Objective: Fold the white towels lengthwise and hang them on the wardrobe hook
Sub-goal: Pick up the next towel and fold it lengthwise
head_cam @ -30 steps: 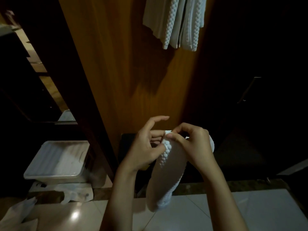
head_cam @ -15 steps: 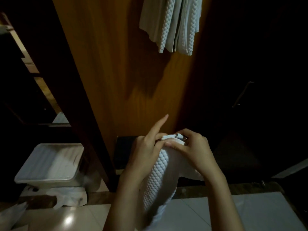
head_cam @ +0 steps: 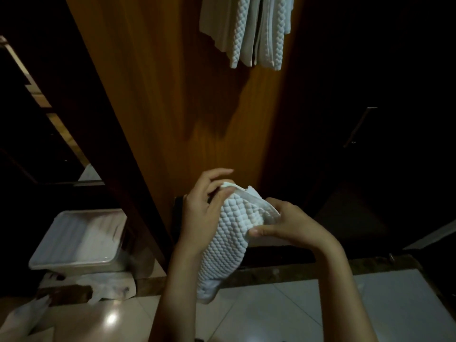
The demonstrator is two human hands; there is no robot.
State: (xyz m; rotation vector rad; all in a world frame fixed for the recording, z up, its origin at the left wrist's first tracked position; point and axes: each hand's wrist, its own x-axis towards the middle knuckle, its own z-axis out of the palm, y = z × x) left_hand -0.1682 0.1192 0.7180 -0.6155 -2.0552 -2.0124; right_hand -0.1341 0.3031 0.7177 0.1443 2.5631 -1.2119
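A white towel (head_cam: pixel 225 239), hanging in front of the wardrobe panel (head_cam: pixel 187 99), is pinched at its top edge by the left hand (head_cam: pixel 203 213) and gripped beside it by the right hand (head_cam: pixel 287 224), so the lengthwise fold could be lost if either grip loosens.

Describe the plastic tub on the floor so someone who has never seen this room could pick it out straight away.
Start at the tall wooden wardrobe panel with white towels hanging at its top. Follow its left edge down to the floor: the plastic tub sits there. It is a pale, lidded, rectangular box, rigid, unlike the crumpled plastic bag lying in front of it.
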